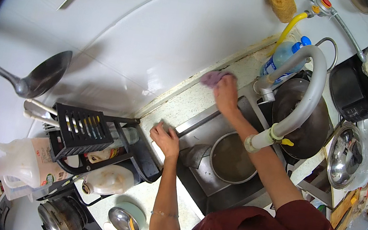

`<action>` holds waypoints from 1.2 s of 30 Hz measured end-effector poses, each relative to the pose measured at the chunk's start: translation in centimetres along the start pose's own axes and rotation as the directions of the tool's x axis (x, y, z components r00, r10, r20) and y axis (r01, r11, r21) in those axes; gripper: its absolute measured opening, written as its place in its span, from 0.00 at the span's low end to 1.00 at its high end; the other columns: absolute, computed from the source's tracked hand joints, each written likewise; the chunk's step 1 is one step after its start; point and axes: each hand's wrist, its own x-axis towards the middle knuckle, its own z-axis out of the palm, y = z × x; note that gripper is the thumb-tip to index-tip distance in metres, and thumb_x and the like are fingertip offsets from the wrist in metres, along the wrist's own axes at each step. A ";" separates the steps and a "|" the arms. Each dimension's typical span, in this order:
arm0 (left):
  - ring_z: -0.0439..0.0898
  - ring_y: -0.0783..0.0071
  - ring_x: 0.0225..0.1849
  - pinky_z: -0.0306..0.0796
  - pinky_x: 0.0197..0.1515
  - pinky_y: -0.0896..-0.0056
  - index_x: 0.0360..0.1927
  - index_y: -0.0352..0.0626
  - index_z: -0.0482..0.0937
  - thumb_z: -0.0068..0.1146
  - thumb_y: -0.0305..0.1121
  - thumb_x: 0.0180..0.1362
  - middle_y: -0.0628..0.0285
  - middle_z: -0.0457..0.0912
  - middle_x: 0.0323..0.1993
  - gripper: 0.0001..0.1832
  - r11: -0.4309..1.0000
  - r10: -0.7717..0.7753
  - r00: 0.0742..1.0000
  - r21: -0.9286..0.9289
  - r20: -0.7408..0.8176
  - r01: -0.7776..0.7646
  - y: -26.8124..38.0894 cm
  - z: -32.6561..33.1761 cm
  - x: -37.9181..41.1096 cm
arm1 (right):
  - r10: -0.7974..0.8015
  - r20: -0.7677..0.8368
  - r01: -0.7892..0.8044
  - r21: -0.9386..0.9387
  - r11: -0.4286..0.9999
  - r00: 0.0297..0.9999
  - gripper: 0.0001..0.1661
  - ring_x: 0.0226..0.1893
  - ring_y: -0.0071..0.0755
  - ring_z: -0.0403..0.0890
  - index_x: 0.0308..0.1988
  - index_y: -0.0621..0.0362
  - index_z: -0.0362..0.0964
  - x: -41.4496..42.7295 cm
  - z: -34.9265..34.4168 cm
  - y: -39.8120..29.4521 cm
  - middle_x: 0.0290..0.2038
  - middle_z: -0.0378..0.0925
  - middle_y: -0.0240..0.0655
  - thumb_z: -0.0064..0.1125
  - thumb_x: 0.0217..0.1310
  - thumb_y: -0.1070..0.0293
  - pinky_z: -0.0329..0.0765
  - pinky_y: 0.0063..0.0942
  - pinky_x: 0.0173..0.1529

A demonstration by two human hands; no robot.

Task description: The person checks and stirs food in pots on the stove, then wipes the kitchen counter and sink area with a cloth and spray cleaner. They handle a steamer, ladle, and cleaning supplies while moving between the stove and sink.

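Note:
My right hand (pixel 225 94) presses a purple cloth (pixel 215 78) on the speckled countertop (pixel 195 97) strip behind the sink, close to the wall; the hand is slightly blurred. My left hand (pixel 165 140) rests on the counter edge left of the steel sink (pixel 199 131), fingers bent, holding nothing that I can see. Between my forearms a round metal pot (pixel 233 158) with murky liquid stands in the sink area. A dark mesh piece (pixel 195 155) lies beside the pot. A thick grey pipe (pixel 315 95) arches above my right forearm.
A black rack (pixel 119 162) with bottles and a utensil holder (pixel 81 132) stands at left. At right are a wok (pixel 299 121), a blue-capped bottle (pixel 281 63), a black rice cooker (pixel 355 90) and a metal lid (pixel 344 157). A ladle (pixel 41 76) hangs on the wall.

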 end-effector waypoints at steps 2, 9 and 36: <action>0.62 0.47 0.51 0.58 0.54 0.52 0.54 0.35 0.66 0.54 0.26 0.49 0.42 0.63 0.48 0.25 0.993 0.071 0.994 0.088 0.084 -0.079 0.3 -0.5 -0.6 | 0.274 -0.096 -0.268 0.069 0.961 0.957 0.11 0.44 0.51 0.66 0.34 0.63 0.67 2.4 -1.6 2.3 0.41 0.66 0.44 0.55 0.46 0.74 0.65 0.41 0.49; 0.56 0.42 0.60 0.54 0.61 0.52 0.60 0.31 0.60 0.49 0.36 0.56 0.36 0.55 0.59 0.30 0.936 0.084 0.956 0.306 0.282 -0.172 2.7 0.5 -1.1 | 0.291 -0.195 -0.344 -0.357 0.869 0.937 0.14 0.57 0.53 0.58 0.37 0.64 0.68 2.8 1.1 2.6 0.51 0.65 0.45 0.54 0.48 0.69 0.58 0.53 0.54; 0.55 0.44 0.62 0.55 0.61 0.53 0.63 0.31 0.53 0.52 0.43 0.56 0.38 0.53 0.61 0.37 0.892 -0.006 0.906 0.413 0.423 -0.187 2.0 -0.2 -1.0 | 0.310 -0.186 -0.279 0.172 0.945 0.933 0.08 0.37 0.51 0.70 0.34 0.57 0.71 3.1 0.0 1.2 0.33 0.71 0.42 0.52 0.52 0.68 0.65 0.44 0.43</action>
